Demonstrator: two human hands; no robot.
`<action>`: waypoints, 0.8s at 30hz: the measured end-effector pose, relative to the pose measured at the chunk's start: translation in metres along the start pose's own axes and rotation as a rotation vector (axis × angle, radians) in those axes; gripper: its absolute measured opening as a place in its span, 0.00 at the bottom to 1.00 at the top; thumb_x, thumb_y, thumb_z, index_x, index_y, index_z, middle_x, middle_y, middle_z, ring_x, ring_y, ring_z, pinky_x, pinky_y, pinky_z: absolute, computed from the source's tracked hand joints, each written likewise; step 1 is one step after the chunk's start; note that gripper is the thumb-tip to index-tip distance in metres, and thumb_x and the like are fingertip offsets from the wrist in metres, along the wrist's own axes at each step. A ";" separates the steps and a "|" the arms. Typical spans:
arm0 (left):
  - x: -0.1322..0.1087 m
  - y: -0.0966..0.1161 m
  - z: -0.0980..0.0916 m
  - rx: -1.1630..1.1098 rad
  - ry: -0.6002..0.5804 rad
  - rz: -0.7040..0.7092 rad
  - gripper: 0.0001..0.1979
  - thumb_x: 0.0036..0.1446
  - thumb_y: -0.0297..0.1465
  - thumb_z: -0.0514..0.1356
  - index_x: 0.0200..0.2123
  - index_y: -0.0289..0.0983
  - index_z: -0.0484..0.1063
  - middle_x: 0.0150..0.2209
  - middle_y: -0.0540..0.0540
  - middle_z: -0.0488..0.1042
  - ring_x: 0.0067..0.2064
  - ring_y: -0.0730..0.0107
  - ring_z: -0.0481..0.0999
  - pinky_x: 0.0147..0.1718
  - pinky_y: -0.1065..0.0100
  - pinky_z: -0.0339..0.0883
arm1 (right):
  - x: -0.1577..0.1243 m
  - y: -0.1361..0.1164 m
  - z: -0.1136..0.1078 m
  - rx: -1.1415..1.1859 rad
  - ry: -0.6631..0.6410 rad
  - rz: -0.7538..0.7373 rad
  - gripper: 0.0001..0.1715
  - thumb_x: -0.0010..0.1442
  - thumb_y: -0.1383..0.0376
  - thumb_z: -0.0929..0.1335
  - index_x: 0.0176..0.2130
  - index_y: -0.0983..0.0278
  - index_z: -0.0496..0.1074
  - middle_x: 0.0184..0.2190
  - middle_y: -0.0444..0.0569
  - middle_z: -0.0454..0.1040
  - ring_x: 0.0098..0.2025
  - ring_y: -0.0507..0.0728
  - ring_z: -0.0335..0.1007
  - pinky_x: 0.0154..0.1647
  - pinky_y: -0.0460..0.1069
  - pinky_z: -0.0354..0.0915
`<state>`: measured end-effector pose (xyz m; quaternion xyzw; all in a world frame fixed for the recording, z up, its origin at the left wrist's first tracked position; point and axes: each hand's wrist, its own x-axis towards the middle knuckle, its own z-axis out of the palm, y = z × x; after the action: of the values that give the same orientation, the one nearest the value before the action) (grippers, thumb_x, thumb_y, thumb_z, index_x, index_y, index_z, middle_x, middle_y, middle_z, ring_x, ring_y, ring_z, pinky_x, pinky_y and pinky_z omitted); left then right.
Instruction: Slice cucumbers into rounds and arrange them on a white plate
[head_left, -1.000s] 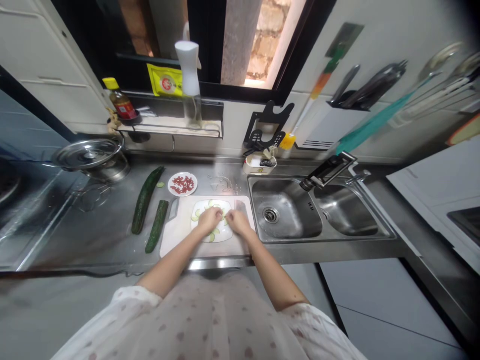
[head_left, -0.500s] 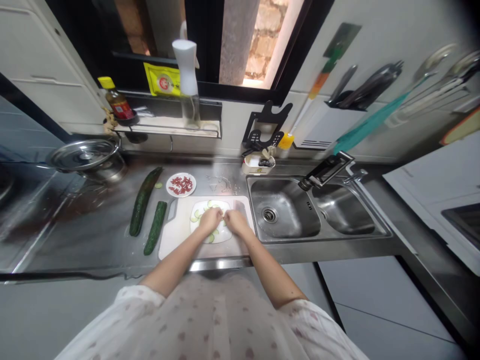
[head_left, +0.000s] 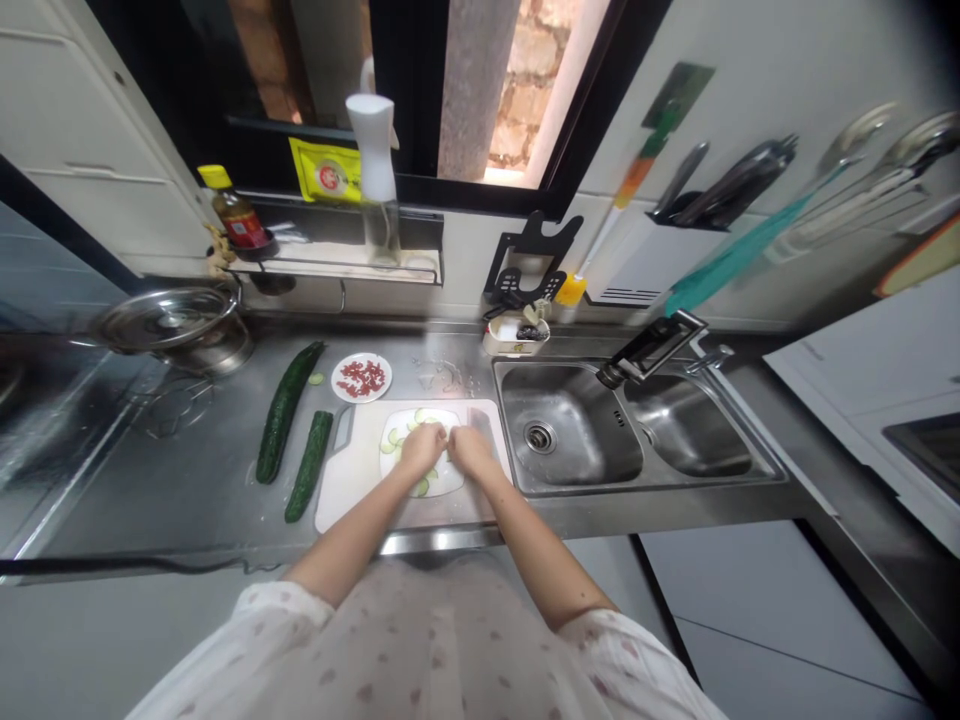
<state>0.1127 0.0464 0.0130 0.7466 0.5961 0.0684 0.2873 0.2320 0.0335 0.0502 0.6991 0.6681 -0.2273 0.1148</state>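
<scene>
My left hand [head_left: 424,447] and my right hand [head_left: 470,450] meet closely over a white plate [head_left: 451,484], fingertips pinched together. Whatever lies between the fingers is too small and covered to make out. Thin pale-green cucumber slices [head_left: 393,438] are spread around the plate, some partly behind my left hand. Under the plate lies a white cutting board [head_left: 351,488]. A greyish flat shape, perhaps a knife blade [head_left: 480,421], rests on the board beyond my right hand.
Left of the board lie a whole cucumber [head_left: 285,415] and a shorter cut cucumber [head_left: 308,468]. Behind it sits a small plate of chopped red pieces [head_left: 362,377]. A double sink [head_left: 574,425] with a black faucet [head_left: 649,350] is on the right, a lidded pot [head_left: 180,330] far left.
The camera view has shifted slightly, so the counter sits a little lower. Both hands stay together over the plate, the right one a touch closer to the left.
</scene>
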 end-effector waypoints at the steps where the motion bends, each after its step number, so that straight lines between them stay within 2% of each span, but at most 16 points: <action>1: 0.000 0.001 0.000 0.001 0.004 0.000 0.08 0.59 0.32 0.57 0.39 0.38 0.74 0.40 0.44 0.77 0.42 0.65 0.74 0.37 0.69 0.60 | 0.000 -0.001 -0.001 -0.006 -0.002 0.004 0.15 0.63 0.67 0.63 0.46 0.67 0.75 0.45 0.58 0.77 0.47 0.58 0.72 0.42 0.46 0.60; 5: -0.001 0.002 -0.002 -0.004 0.001 -0.007 0.08 0.59 0.32 0.57 0.39 0.38 0.74 0.40 0.44 0.77 0.42 0.65 0.74 0.38 0.70 0.61 | 0.001 -0.001 -0.003 -0.018 0.010 0.017 0.15 0.63 0.67 0.63 0.47 0.67 0.73 0.44 0.59 0.77 0.46 0.57 0.72 0.43 0.47 0.60; 11: -0.001 0.001 -0.001 0.006 -0.015 -0.020 0.09 0.59 0.34 0.57 0.40 0.39 0.74 0.40 0.44 0.76 0.42 0.64 0.74 0.37 0.69 0.60 | -0.002 0.005 -0.004 0.035 0.030 0.023 0.17 0.63 0.61 0.65 0.48 0.68 0.72 0.44 0.60 0.75 0.47 0.58 0.71 0.45 0.47 0.59; 16: -0.002 0.000 -0.002 0.006 -0.012 -0.025 0.09 0.59 0.32 0.56 0.41 0.39 0.74 0.40 0.44 0.76 0.42 0.65 0.73 0.36 0.69 0.60 | -0.005 0.015 -0.006 0.068 0.077 0.020 0.19 0.62 0.63 0.64 0.50 0.68 0.71 0.47 0.60 0.73 0.50 0.59 0.67 0.49 0.48 0.56; 20: -0.004 0.002 -0.003 0.010 0.012 -0.009 0.08 0.59 0.30 0.55 0.40 0.39 0.74 0.40 0.44 0.76 0.42 0.65 0.73 0.37 0.69 0.59 | -0.007 0.018 -0.005 0.085 0.105 0.014 0.19 0.62 0.64 0.63 0.50 0.68 0.71 0.47 0.59 0.73 0.51 0.59 0.67 0.49 0.48 0.56; 24: -0.005 0.003 -0.003 0.010 0.031 0.002 0.08 0.59 0.32 0.56 0.39 0.38 0.74 0.40 0.44 0.76 0.42 0.65 0.73 0.37 0.69 0.59 | -0.007 0.015 -0.002 0.085 0.094 0.021 0.18 0.63 0.62 0.63 0.48 0.68 0.72 0.45 0.59 0.74 0.50 0.58 0.67 0.48 0.47 0.57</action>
<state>0.1126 0.0426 0.0180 0.7474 0.6002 0.0774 0.2742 0.2473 0.0273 0.0533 0.7202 0.6553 -0.2210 0.0558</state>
